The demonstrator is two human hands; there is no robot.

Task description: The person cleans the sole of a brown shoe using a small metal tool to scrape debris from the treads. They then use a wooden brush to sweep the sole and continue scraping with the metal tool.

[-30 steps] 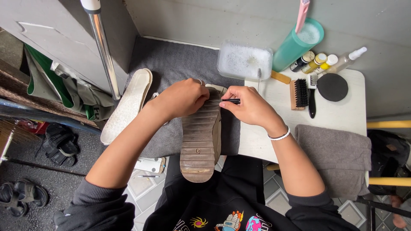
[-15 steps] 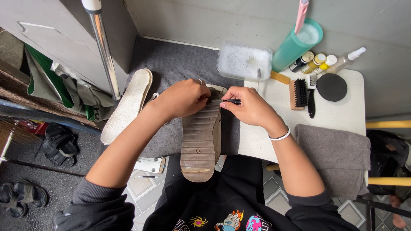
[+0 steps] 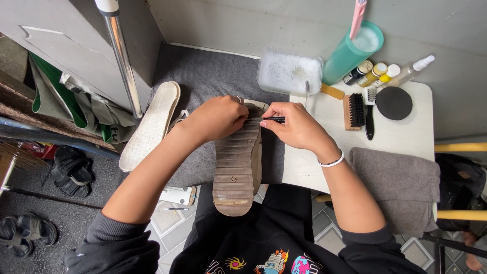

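Nothing has visibly shifted over the last second: your shoe [image 3: 238, 162] still lies sole-up on the grey towel [image 3: 203, 81], so the scraping near its toe looks unfinished. Your left hand [image 3: 215, 117] clamps the toe; your right hand [image 3: 294, 124] pinches a thin black tool [image 3: 273, 120], its tip hidden by your fingers.

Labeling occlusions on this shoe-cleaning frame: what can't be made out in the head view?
- Toe end of the shoe: covered by the left hand.
- Tip of the thin black tool: hidden between both hands; the right hand wraps its other end.
- Shoe upper: faces down, only the sole shows.
- Small bottles: too small to tell their contents.
- Pink handle in the teal cup: cut off by the top edge.
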